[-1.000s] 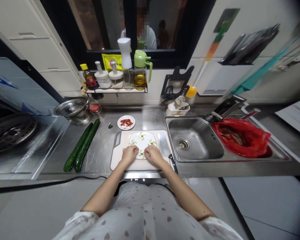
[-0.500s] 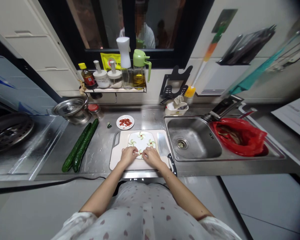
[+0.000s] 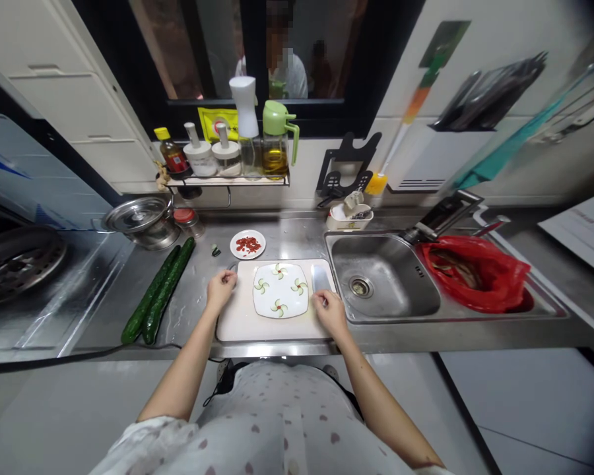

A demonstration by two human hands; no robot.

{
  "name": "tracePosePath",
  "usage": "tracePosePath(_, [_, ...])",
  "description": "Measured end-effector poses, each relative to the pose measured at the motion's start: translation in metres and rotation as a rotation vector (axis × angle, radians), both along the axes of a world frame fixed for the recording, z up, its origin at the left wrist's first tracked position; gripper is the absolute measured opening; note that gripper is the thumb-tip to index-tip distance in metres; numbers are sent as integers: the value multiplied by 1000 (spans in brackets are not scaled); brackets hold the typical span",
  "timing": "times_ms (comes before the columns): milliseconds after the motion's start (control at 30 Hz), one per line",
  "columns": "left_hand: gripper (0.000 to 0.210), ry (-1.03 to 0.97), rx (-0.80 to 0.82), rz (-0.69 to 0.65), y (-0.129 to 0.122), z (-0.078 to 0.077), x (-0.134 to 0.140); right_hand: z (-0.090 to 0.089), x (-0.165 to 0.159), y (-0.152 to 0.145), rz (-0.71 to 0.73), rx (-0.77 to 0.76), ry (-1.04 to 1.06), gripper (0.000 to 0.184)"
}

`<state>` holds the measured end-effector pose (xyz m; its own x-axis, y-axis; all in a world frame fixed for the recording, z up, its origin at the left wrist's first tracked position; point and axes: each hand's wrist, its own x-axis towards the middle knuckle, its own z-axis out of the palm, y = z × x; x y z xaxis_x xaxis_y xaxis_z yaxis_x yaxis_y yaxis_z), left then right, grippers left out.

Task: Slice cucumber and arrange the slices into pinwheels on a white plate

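A white square plate (image 3: pixel 280 290) lies on the pale cutting board (image 3: pixel 242 320). Near its edges sit several flower shapes made of thin curved green-edged slices with red centres, such as the near flower garnish (image 3: pixel 278 308). My left hand (image 3: pixel 222 289) is over the board's left edge by its handle, fingers curled into a pinch. On the plate's other side, my right hand (image 3: pixel 330 311) hovers over the knife (image 3: pixel 320 277), thumb and fingertips drawn together; it hides the knife's handle. Whether anything tiny is in either pinch cannot be made out.
Behind the board stands a small white dish (image 3: pixel 248 245) of chopped red pieces. Two cucumbers (image 3: pixel 165 290) lie to the left, near a lidded steel pot (image 3: pixel 141 221). On the right is the sink (image 3: pixel 386 277), with a red plastic bag (image 3: pixel 499 277) beside it.
Both hands have come away from the near flower garnish and moved apart, left hand leftward and right hand rightward over the knife. The whole plate now shows.
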<state>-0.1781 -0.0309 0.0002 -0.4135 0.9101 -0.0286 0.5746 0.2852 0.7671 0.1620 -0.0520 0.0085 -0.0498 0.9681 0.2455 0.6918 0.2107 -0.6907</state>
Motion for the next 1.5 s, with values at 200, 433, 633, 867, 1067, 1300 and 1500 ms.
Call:
tracePosePath(200, [28, -5, 30, 111, 30, -1, -17, -4, 3, -8, -35, -25, 10, 28])
tracePosePath(433, [24, 95, -69, 148, 71, 3, -6, -2, 3, -9, -49, -35, 24, 31])
tracePosePath(633, [22, 292, -262, 50, 92, 4, 4, 0, 4, -10, -45, -46, 24, 34])
tracePosePath(867, [27, 450, -331, -45, 109, -3, 8, -2, 7, -13, -50, -56, 16, 36])
tracePosePath(1067, [27, 512, -384, -61, 122, -5, 11, -3, 10, -15, -59, -57, 18, 35])
tracePosePath(1300, [24, 463, -392, -75, 126, 0, 14, -4, 13, -18, -83, -59, -2, 34])
tracePosePath(1500, [27, 400, -340, 1, 110, 8, 20, -2, 12, -15, -68, -66, 6, 34])
